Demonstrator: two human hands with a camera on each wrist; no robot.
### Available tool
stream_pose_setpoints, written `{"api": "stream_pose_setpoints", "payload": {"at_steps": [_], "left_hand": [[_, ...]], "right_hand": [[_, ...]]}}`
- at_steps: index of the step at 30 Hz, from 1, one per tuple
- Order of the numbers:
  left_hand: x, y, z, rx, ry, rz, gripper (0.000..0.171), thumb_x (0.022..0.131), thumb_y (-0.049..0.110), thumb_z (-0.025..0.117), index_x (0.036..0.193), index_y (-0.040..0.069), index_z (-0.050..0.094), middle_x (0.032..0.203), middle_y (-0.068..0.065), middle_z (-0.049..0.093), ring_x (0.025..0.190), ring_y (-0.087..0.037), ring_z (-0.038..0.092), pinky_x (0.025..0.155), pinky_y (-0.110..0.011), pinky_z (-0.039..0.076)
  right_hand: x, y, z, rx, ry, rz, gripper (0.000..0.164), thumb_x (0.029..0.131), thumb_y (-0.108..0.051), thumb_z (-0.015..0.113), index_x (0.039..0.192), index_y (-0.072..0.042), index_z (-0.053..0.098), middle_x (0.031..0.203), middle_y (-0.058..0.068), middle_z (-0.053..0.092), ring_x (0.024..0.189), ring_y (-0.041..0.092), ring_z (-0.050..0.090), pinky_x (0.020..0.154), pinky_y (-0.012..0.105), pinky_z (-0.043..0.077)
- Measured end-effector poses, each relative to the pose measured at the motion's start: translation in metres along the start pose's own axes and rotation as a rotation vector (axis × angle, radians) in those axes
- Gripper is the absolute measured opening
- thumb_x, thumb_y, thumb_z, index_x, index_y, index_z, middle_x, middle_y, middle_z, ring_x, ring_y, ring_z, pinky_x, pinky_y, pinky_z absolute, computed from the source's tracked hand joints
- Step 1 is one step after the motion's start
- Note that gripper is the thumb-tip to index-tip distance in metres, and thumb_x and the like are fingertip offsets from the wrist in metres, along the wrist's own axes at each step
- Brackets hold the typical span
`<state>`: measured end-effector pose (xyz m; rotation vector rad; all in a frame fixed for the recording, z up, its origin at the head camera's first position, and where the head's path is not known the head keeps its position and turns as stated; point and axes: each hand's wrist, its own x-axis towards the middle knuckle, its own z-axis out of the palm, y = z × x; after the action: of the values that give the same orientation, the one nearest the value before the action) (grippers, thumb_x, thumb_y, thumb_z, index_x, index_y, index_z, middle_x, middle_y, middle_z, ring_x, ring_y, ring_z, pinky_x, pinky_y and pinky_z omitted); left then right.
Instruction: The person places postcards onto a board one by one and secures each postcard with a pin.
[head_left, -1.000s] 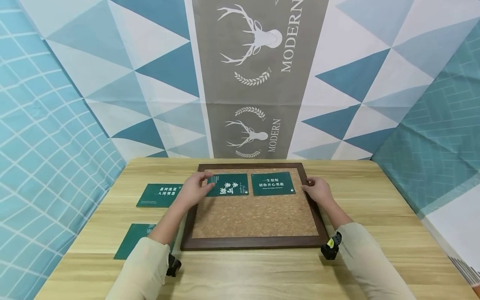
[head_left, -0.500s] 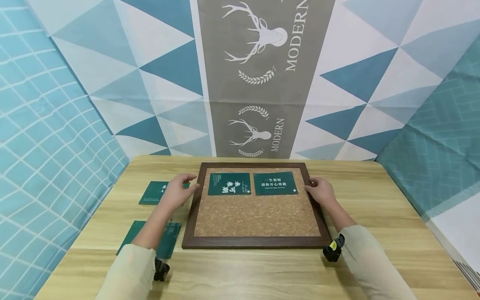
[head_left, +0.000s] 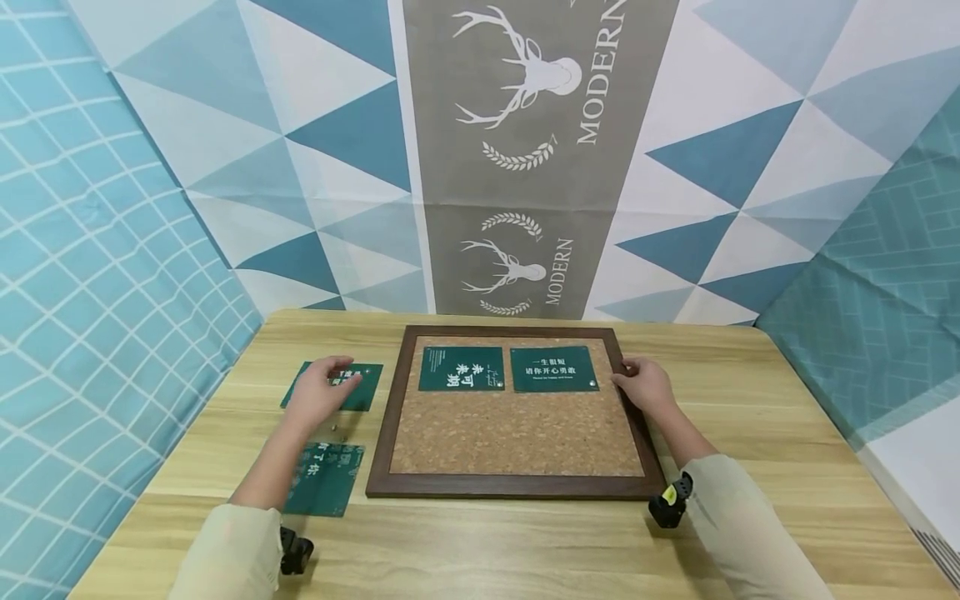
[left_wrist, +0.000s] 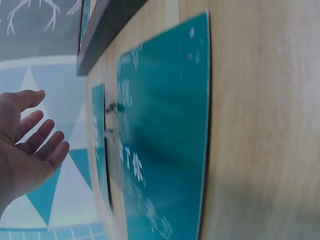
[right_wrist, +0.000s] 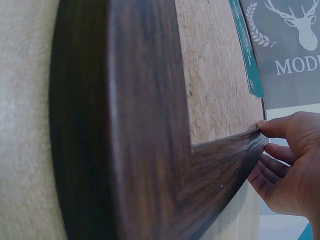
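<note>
Left of the brown-framed rectangular corkboard [head_left: 517,435], the person's relaxed left hand [head_left: 318,397] hovered near a green rectangular card [head_left: 365,393]; the right hand [head_left: 647,386] pinched the corkboard's right edge.

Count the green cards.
4: left card and right card on the corkboard; far card, partly behind the left hand, and near card on the table left of it. Stacked cards could be hidden.

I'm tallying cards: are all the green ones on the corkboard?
No, two green cards lie on the corkboard, but two others lie on the table to its left.
</note>
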<state>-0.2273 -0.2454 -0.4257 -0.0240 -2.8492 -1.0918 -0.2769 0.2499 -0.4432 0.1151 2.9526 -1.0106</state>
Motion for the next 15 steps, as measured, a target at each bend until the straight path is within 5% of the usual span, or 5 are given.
{"api": "stream_pose_setpoints", "payload": {"at_steps": [15], "left_hand": [[-0.005,-0.032,-0.014,-0.002,0.031,-0.108,0.053,0.095,0.023,0.052,0.137,-0.007,0.038,0.133,-0.032,0.044,0.122,-0.048,0.042,0.098,-0.057,0.039]], "right_hand": [[0.001,0.001,0.002,0.003,0.016,0.011,0.046,0.093,-0.016,0.056,0.131,0.009,0.047,0.118,0.030,0.055,0.104,0.040,0.056,0.081,0.047,0.050]]}}
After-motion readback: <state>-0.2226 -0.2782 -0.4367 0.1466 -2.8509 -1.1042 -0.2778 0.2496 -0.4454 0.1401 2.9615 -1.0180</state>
